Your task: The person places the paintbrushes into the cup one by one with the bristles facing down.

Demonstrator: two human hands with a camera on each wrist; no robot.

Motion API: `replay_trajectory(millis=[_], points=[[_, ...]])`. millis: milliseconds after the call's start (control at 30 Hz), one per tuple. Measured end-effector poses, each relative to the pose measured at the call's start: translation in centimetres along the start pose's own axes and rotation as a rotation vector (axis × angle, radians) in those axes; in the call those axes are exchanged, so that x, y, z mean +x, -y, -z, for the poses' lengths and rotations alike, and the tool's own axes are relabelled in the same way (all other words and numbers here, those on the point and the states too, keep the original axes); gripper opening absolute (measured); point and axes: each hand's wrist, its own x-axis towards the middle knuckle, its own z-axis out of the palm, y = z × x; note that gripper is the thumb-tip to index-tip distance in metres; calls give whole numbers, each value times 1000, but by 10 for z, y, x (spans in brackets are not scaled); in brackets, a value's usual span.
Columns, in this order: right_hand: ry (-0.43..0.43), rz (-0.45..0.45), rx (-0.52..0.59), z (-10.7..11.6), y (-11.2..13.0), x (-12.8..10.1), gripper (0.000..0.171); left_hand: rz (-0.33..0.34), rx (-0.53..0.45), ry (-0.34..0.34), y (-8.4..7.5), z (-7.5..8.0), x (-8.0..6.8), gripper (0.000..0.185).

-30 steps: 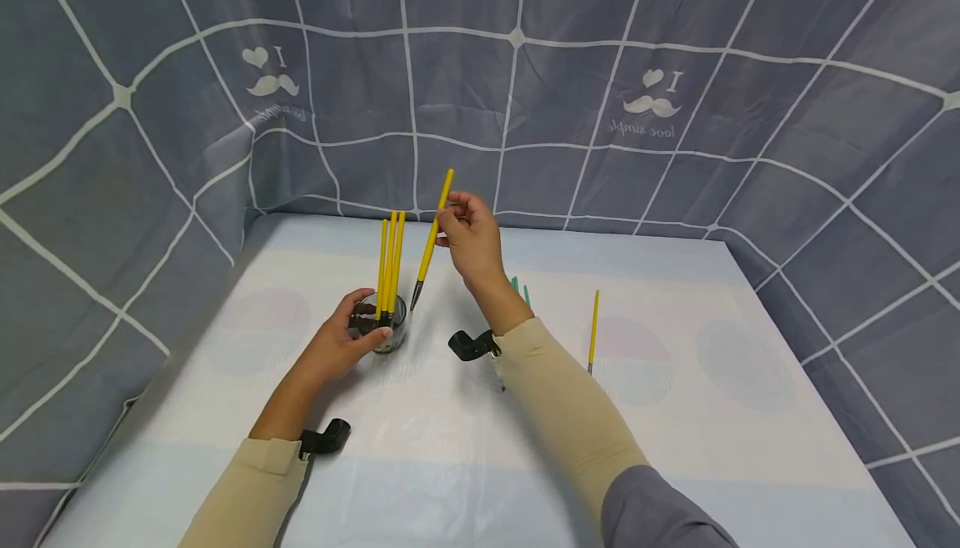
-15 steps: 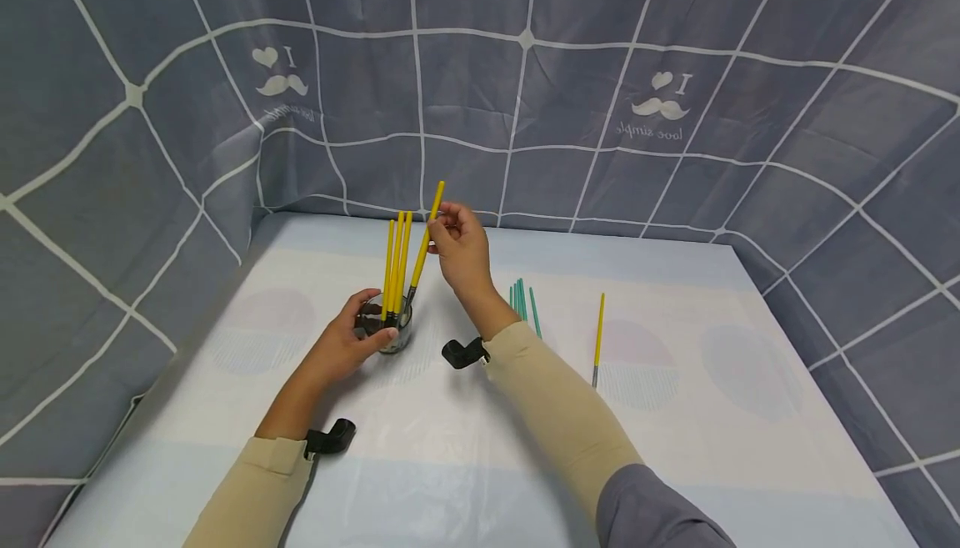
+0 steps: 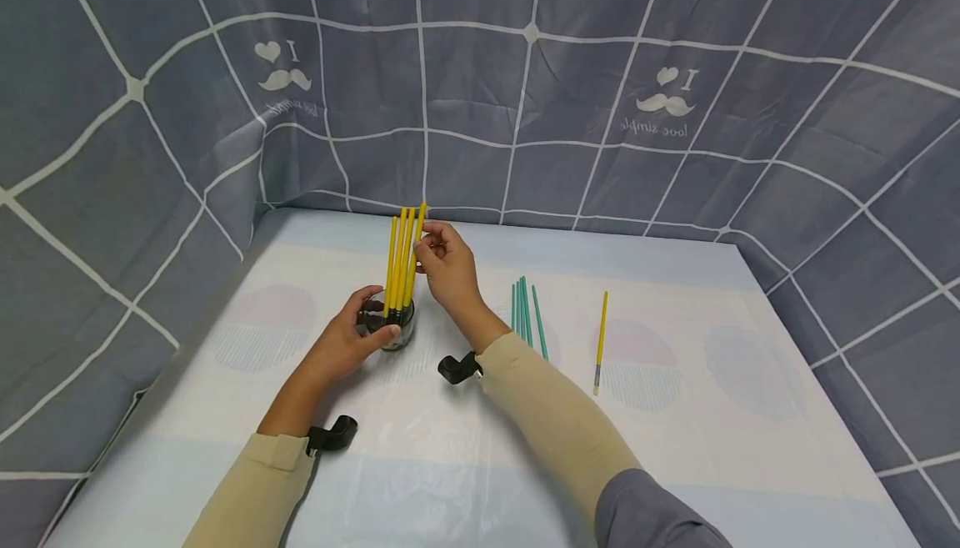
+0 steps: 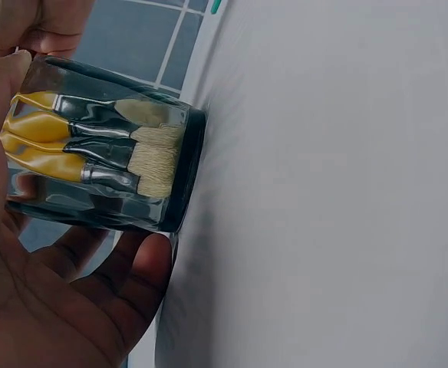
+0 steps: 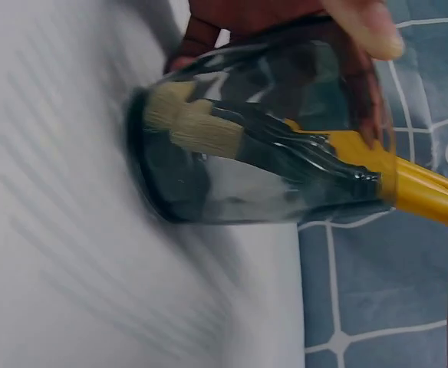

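A clear glass (image 4: 109, 201) stands on the table with several yellow paintbrushes (image 3: 397, 268) in it, bristles down. My left hand (image 3: 347, 335) grips the glass from its left side, thumb near the rim in the head view. My right hand (image 3: 450, 268) pinches the upper handle of the rightmost paintbrush (image 3: 415, 256), which leans against the others with its lower end inside the glass. Pale bristles (image 4: 155, 161) show through the glass wall close to its base in the left wrist view. In the right wrist view, only a sliver of the right hand shows at the edge.
Several thin green sticks (image 3: 522, 310) lie right of the glass, partly behind the right forearm. Farther right, one yellow paintbrush (image 3: 601, 339) lies on the white patterned tablecloth (image 3: 480, 448). A grey curtain (image 3: 480, 89) with white grid lines surrounds the table's back and sides.
My right hand has moved left and down, bringing its paintbrush from beside the glass into it. My left hand has kept its grip on the glass.
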Motion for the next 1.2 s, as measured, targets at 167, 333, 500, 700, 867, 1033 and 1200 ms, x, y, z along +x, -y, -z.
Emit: replay_trajectory(millis=[167, 333, 500, 700, 867, 1033, 1200], points=[[3, -35, 10, -4, -4, -3, 27, 11, 8, 5, -1, 0, -1, 79], [18, -53, -17, -8, -7, -2, 27, 7, 15, 6, -1, 0, -1, 79], [39, -62, -54, -9, -8, -2, 27, 18, 10, 8, 0, -1, -1, 81], [83, -98, -72, -5, -9, -5, 27, 24, 8, 2, 0, -1, -1, 82], [101, -138, -72, 2, -12, -8, 27, 30, 20, 3, -2, -2, 0, 82], [118, -146, -81, 16, -13, -11, 27, 11, 16, 6, -2, -3, -1, 82], [106, -149, -120, 41, -10, -14, 26, 21, 19, 18, -3, -2, -1, 83]])
